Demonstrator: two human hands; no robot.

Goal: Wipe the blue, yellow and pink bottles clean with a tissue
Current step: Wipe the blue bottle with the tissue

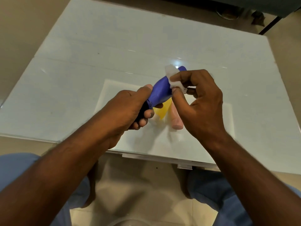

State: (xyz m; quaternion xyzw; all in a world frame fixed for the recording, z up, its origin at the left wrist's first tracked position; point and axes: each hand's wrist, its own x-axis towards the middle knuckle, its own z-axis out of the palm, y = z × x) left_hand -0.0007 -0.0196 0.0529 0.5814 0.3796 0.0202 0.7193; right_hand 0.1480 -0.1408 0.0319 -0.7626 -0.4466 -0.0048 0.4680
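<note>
Above the glass table [81, 88], my left hand [130, 110] grips the blue bottle [161, 92] by its dark cap end, its body slanting up and away to the right. My right hand [200, 101] pinches the tissue [172, 75] round the far half. The yellow bottle [162, 110] and pink bottle [176, 119] lie just beneath.

- Overhead light glared as a bright spot on the glass table [97, 46], just beyond the centre
- Soft shadows fell nearside; table edges bowed; slight blur
</note>
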